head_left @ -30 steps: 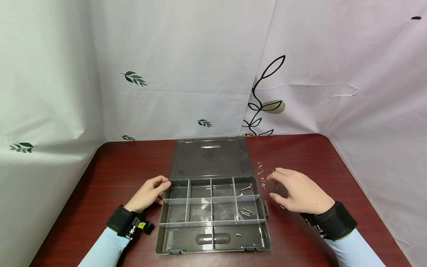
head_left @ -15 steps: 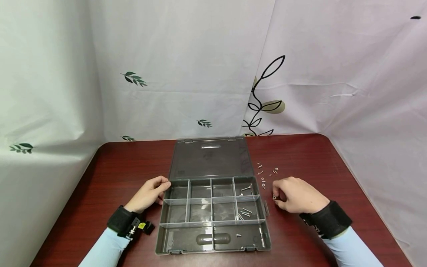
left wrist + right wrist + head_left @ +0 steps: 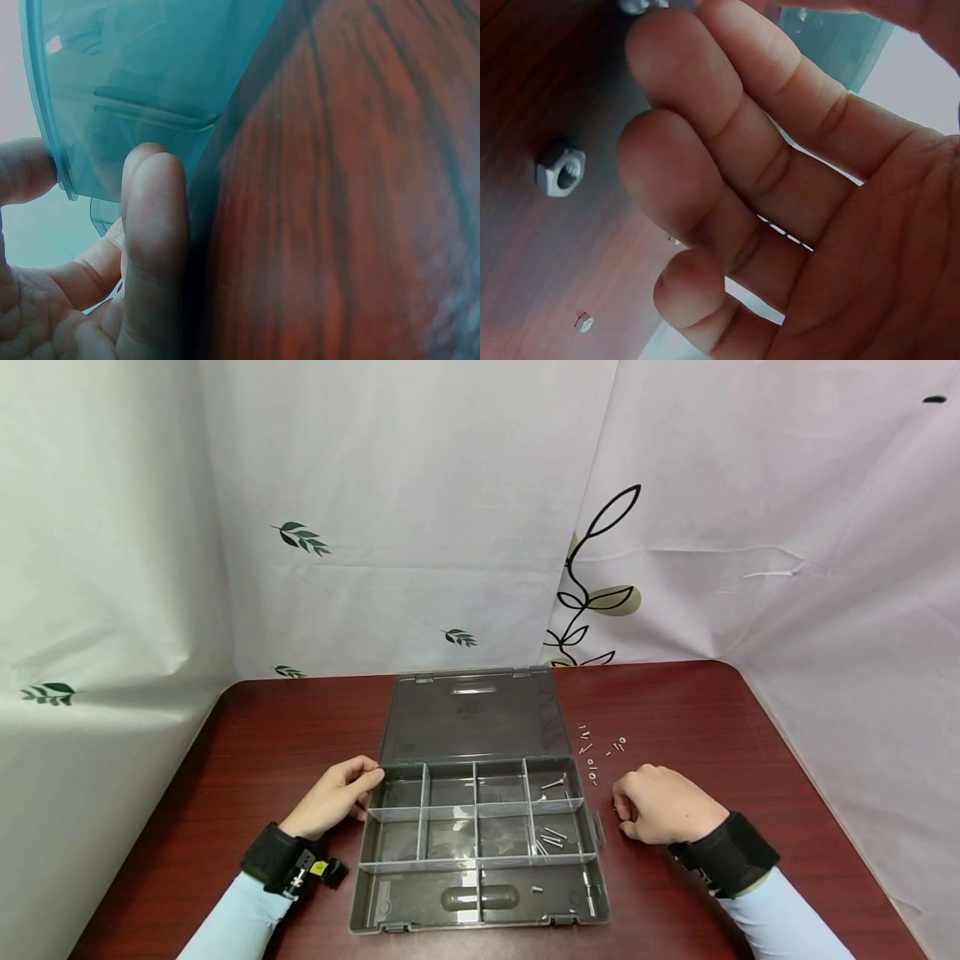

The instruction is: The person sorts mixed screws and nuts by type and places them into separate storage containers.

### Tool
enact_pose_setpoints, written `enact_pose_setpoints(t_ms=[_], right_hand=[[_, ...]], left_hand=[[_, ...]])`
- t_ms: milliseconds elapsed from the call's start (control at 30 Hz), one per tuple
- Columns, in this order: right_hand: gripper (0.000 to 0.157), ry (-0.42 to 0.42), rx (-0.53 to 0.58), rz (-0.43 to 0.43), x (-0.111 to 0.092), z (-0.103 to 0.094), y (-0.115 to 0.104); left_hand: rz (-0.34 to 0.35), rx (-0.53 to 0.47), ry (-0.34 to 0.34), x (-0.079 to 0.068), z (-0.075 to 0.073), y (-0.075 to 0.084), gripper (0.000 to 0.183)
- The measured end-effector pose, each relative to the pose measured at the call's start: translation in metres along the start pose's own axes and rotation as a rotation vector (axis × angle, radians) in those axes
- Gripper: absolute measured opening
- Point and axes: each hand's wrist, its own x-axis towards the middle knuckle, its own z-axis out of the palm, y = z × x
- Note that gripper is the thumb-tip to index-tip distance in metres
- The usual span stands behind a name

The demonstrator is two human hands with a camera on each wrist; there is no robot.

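Observation:
A smoky clear plastic organizer box (image 3: 412,893) lies open on the table. My left hand (image 3: 333,795) grips its left edge, thumb on the rim. In the left wrist view, fingers (image 3: 157,217) press the box wall from outside. Several screws (image 3: 553,837) lie in its right-hand compartments. To the right of the box, my right hand (image 3: 663,806) is at the tabletop with fingers curled. The right wrist view shows a hex nut (image 3: 561,172) beside the fingertips. A shiny metal piece (image 3: 641,4) is cut off at the frame's top, by a fingertip; whether it is pinched is unclear.
The box's lid (image 3: 472,718) is folded back flat behind it. Between box and right hand lie several small screws and nuts (image 3: 591,764), with a few more pieces (image 3: 618,743) farther back. A patterned white cloth (image 3: 420,510) hangs behind the table.
My right hand has come down to the tabletop and its fingers have curled, uncovering small pieces behind it. A metal piece seen at its fingertips half a second ago is mostly hidden. The left hand stays.

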Motion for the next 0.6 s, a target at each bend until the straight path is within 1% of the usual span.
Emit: enact_pose_setpoints(t_ms=[333,600], right_hand=[[0.032,-0.046,-0.016,0.058,-0.0032,0.0008,-0.0012],[0.032,-0.053,-0.032,0.061,-0.0029,0.0026,-0.0028]], left_hand=[[-0.006,-0.006,0.006,-0.0001,0.0007,0.0016,0.046],[-0.010,-0.003,0.009,-0.0004,0.0009,0.0015,0.046]])
